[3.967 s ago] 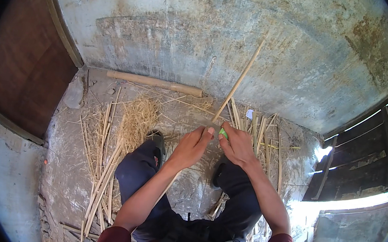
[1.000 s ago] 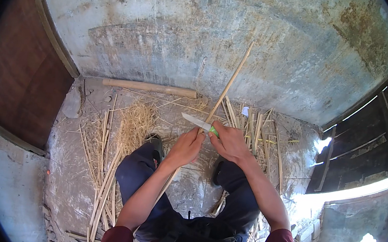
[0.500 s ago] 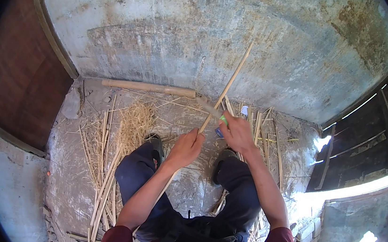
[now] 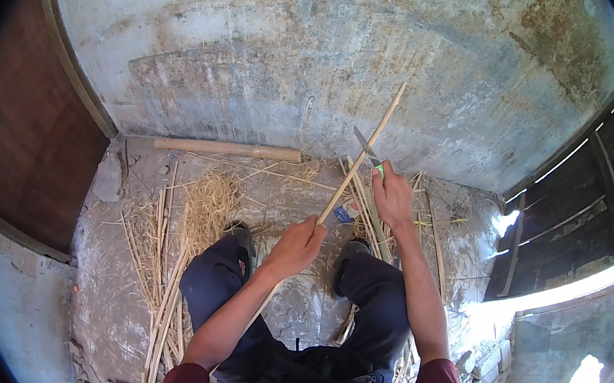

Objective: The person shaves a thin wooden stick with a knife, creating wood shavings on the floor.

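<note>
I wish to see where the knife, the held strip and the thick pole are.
Knife [image 4: 373, 157], head view: lower half of the blade.
Held strip [image 4: 342, 185], head view: bare stretch below the knife.
Thick pole [image 4: 227, 149], head view: middle of its length.

The person's left forearm [image 4: 230, 314] slants up and inward from the lower edge, its wrist roughly in line with it. The left grip [image 4: 296, 248] is closed, back of the hand upward, fingers curled under. The right forearm [image 4: 423, 297] rises more steeply, leaning slightly inward toward its wrist. The right grip [image 4: 394, 199] is closed too, knuckles forward, and reaches farther out from the body than the left. The two grips are apart, touching nowhere. Both elbows are bent, and the left leg [image 4: 212, 271] and right leg [image 4: 380, 293] are spread.
</note>
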### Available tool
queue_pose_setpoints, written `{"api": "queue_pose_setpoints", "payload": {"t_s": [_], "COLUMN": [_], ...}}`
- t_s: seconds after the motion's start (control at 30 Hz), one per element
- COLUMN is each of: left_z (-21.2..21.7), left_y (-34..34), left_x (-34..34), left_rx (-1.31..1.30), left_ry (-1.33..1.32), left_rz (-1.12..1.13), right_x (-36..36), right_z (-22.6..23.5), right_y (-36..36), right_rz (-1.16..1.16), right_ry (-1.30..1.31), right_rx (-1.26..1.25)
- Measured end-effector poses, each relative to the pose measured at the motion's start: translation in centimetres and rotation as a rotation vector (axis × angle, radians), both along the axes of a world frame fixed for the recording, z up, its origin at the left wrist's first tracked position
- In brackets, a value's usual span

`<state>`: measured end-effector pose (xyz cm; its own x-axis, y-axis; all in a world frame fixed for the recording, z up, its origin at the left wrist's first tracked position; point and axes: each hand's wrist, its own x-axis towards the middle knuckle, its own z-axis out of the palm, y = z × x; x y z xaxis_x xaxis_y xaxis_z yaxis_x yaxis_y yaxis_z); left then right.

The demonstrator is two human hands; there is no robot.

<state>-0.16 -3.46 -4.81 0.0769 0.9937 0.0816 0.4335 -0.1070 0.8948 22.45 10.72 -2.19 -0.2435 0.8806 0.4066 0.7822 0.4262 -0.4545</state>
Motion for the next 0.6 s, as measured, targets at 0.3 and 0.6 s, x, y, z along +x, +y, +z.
{"api": "queue_pose_setpoints", "payload": {"t_s": [0.3,0.6], "left_z": [-0.2,2.2], "left_y": [-1.1,-5.7], "left_x": [0.1,-2.6], "left_rx": [0.059,0.0], "left_ry": [0.065,0.168], "left_rz": [-0.058,-0.045], "right_x": [1.8,1.1], "right_z": [0.2,0.4], "right_y": [1.5,1.5], "right_rz": [-0.084,-0.123], "right_ry": [0.059,0.14], "right_rx": [-0.008,0.041]}}
